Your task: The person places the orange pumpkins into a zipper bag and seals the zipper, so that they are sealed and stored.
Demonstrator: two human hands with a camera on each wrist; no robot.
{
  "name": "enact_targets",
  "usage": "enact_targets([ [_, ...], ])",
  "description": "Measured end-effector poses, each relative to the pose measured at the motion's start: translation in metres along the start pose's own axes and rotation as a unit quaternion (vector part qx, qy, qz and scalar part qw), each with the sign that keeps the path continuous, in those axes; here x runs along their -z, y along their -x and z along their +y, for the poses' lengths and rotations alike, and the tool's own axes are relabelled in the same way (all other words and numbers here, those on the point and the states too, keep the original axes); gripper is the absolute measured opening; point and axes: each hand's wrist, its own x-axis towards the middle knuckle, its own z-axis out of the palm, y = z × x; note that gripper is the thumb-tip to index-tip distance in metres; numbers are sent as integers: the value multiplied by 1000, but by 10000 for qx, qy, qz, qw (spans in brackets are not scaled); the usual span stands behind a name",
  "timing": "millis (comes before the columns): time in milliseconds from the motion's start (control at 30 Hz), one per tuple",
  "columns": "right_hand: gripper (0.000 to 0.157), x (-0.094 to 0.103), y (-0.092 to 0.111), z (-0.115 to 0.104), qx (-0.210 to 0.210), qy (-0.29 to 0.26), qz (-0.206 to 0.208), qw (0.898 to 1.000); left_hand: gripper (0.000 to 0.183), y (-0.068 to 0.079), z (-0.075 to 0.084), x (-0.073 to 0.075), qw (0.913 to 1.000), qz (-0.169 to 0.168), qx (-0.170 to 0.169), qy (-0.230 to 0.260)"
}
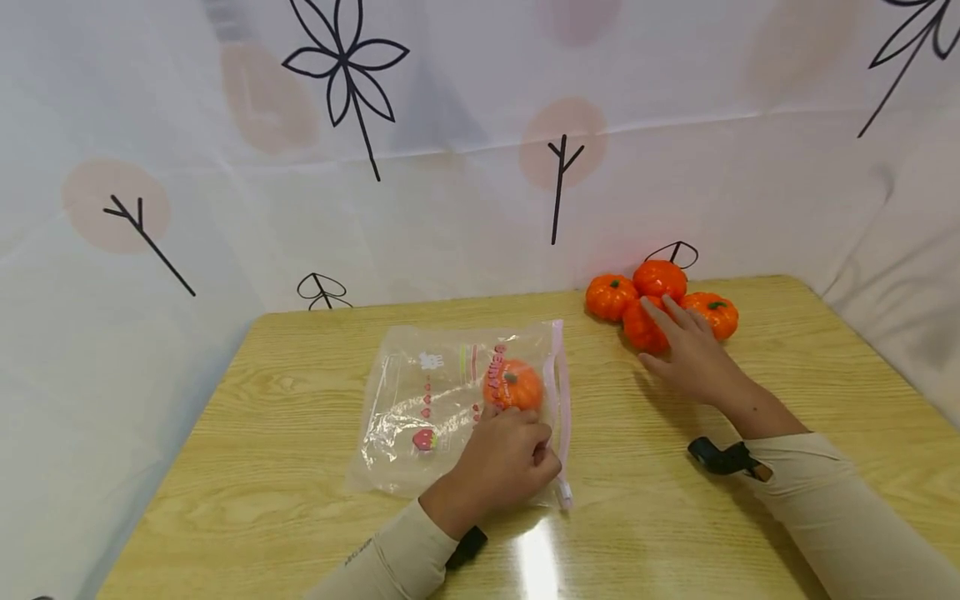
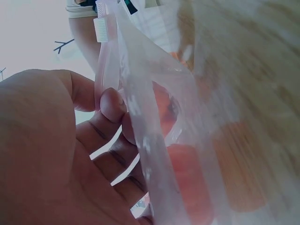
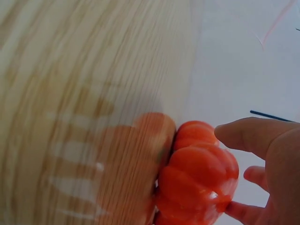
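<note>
A clear zip bag [image 1: 450, 367] with a pink zip edge and strawberry prints lies flat on the table, one orange toy pumpkin [image 1: 517, 385] inside it. My left hand [image 1: 506, 458] is at the bag's opening; in the left wrist view its thumb and finger pinch the bag's pink edge [image 2: 110, 61]. At the back right, my right hand [image 1: 693, 358] reaches over the front pumpkin [image 1: 643, 325] of a cluster, fingers spread. The right wrist view shows its fingertips right at a ribbed orange pumpkin [image 3: 199, 173], thumb and fingers apart.
Around the front pumpkin sit a left one [image 1: 611, 297], a back one [image 1: 660, 280] and a right one [image 1: 716, 315]. The wooden table [image 1: 262, 483] meets a white patterned cloth [image 1: 450, 225] along its back edge. A white zip slider [image 1: 566, 493] hangs at the bag's near corner.
</note>
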Motion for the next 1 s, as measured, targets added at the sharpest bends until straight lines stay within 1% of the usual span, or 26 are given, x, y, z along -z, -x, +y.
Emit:
enact_targets([
  [133,83,-1,0,1,-77,-104,-76,9999,32,-1,0,-1,10000,48,-30,-25],
  [433,76,-2,2,0,-55,227,-62,9997,33,-1,0,-1,10000,-36,-8,-14],
  [667,70,-1,3,-3,86,362,166,9992,33,-1,0,-1,10000,-75,-54,-18],
  [1000,71,-3,4,-6,67,405,304,9987,32,-1,-1,-2,10000,-79,-41,25],
])
